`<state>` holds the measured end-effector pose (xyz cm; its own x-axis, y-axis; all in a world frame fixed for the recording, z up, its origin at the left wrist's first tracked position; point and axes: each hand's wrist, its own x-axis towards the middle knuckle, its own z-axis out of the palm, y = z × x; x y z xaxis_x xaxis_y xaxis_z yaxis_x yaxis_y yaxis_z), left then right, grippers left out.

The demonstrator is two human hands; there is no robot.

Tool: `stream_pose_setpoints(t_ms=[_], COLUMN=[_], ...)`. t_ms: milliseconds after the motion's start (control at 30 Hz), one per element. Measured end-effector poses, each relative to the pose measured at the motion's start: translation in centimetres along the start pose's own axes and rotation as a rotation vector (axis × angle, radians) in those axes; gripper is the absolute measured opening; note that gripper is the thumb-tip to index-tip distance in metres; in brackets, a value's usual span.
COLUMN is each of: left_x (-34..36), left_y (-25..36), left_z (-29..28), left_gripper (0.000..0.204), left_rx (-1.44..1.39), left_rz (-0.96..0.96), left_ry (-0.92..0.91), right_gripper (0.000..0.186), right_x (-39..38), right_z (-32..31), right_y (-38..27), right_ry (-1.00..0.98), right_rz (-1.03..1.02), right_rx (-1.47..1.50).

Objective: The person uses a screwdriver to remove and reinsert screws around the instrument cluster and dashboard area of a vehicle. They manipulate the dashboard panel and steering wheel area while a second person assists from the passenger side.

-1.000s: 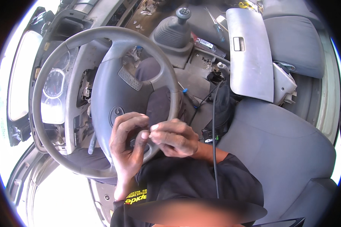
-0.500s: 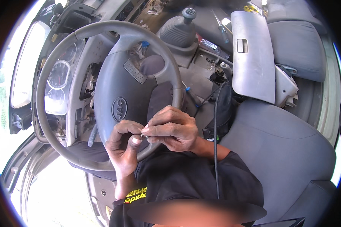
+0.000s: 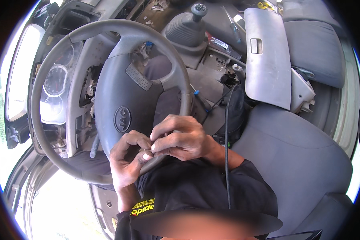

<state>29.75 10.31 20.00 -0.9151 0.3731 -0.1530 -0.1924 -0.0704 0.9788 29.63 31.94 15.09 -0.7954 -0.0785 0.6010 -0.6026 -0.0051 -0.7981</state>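
Note:
My left hand (image 3: 129, 157) and my right hand (image 3: 179, 138) meet fingertip to fingertip in front of the lower right part of the steering wheel (image 3: 183, 102). Both are closed in a pinch. Something very small sits between the fingertips, mostly covered, so I cannot tell its kind. Behind my hands lies the grey wheel hub (image 3: 126, 100) with its oval badge. A black cable (image 3: 227, 132) runs down past my right forearm.
A gear lever (image 3: 199, 12) rises from its rubber boot ahead. Small parts lie in a console tray (image 3: 216, 62). A loose grey glovebox panel (image 3: 268, 60) rests by the passenger seat (image 3: 296, 148). A screwdriver (image 3: 203, 103) lies beside the wheel. The dashboard around the instrument cluster (image 3: 56, 86) is opened up.
The wheel and dashboard have shifted slightly left and up in view. My hands stay together, and the small piece between my fingertips shows less than before.

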Motion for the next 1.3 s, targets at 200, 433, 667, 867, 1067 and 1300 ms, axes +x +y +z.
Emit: stream_pose_setpoints(t_ms=[200, 433, 667, 867, 1067, 1300], left_x=[-0.2, -1.5, -3.5, -2.9, -2.4, -2.2], left_y=[0.9, 2.6, 5.1, 4.0, 3.8, 5.1], left_z=[-2.3, -7.0, -14.7, -14.8, -15.2, -14.7], left_gripper=[0.028, 0.034, 0.023, 0.023, 0.02, 0.016], left_rx=[0.004, 0.28, 0.417, 0.526, 0.485, 0.192], left_rz=[0.161, 0.459, 0.725, 0.669, 0.658, 0.751], left_ry=[0.231, 0.486, 0.519, 0.617, 0.711, 0.823], right_gripper=[0.021, 0.036, 0.03, 0.039, 0.05, 0.051], right_x=[-4.0, -13.4, -13.6, -12.2, -9.1, -5.8], right_z=[-4.9, -6.1, -5.5, -6.0, -4.7, -7.0], right_y=[5.8, 14.1, 14.8, 16.5, 17.1, 21.5], right_ry=[0.482, 0.161, 0.026, 0.336, 0.518, 0.183], right_rz=[0.289, 0.685, 0.779, 0.933, 0.941, 0.569], right_rx=[-0.621, -1.047, -0.982, -0.786, -0.631, -1.174])
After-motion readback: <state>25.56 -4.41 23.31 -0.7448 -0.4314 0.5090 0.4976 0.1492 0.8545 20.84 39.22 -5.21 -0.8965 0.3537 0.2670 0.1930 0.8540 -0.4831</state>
